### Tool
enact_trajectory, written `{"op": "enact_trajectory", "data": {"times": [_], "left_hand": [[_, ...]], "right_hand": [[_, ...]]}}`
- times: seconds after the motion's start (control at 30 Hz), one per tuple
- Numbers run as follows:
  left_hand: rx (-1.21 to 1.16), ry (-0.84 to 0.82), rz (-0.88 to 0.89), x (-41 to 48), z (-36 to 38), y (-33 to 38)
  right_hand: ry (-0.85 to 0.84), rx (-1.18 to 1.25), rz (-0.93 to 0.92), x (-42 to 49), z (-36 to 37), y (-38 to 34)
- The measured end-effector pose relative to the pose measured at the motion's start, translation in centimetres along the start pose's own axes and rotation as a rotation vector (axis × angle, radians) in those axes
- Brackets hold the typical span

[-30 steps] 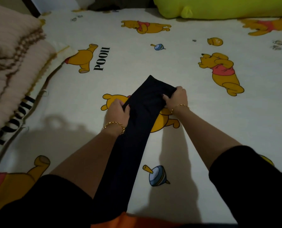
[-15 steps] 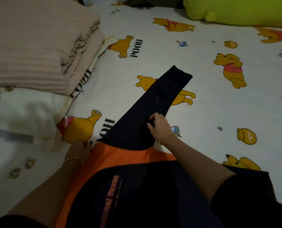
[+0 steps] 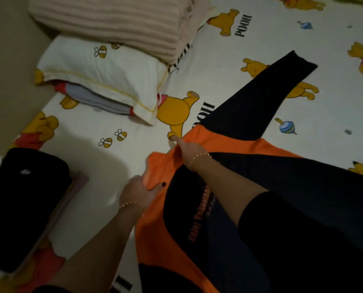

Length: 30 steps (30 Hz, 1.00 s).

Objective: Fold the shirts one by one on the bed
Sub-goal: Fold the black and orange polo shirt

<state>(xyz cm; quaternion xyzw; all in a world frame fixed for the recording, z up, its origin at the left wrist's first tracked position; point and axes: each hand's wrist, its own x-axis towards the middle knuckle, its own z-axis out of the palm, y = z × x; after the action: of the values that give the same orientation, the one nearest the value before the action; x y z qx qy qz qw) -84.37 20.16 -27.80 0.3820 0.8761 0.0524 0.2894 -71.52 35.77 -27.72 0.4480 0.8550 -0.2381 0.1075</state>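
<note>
light: we see a dim, warm room | shadow: soft dark patch on the bed (image 3: pixel 113 161) just left of the left grip (image 3: pixel 137 192) | quality: we note mild blur, bowed edges

Orange-and-navy shirt (image 3: pixel 153 240); white sheet (image 3: pixel 229 66) printed with yellow bears; pink ribbed blanket (image 3: pixel 113 20); white pillow (image 3: pixel 96 70) with bees; black pile (image 3: pixel 22 208).
</note>
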Motion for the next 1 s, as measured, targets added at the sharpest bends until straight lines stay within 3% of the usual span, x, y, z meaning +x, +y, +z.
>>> {"op": "enact_trajectory", "data": {"times": [0.07,0.17,0.4,0.53,0.77,0.9,1.0], "left_hand": [[0.013,0.068,0.101,-1.1,0.7,-0.4],[-0.058,0.19,0.144,-1.0,0.2,-1.2],[-0.119,0.204,0.121,-0.5,0.1,-5.0],[0.032,0.335,0.281,-3.2,0.2,-5.4],[0.102,-0.022,0.617,-9.4,2.5,-6.8],[0.283,-0.221,0.766,-13.2,4.1,-8.0],[0.496,-0.269,0.836,-15.6,4.9,-9.3]], "right_hand": [[0.01,-0.038,0.031,0.6,0.4,-1.2],[0.139,0.09,0.084,1.4,0.6,-2.5],[0.278,0.287,0.104,-2.3,4.5,-3.1],[0.383,0.229,0.151,-8.4,7.0,-1.9],[0.348,0.087,0.265,-22.8,13.1,-0.1],[0.294,0.1,0.327,-30.3,15.4,0.2],[0.25,0.098,0.35,-35.9,17.1,0.4]]}}
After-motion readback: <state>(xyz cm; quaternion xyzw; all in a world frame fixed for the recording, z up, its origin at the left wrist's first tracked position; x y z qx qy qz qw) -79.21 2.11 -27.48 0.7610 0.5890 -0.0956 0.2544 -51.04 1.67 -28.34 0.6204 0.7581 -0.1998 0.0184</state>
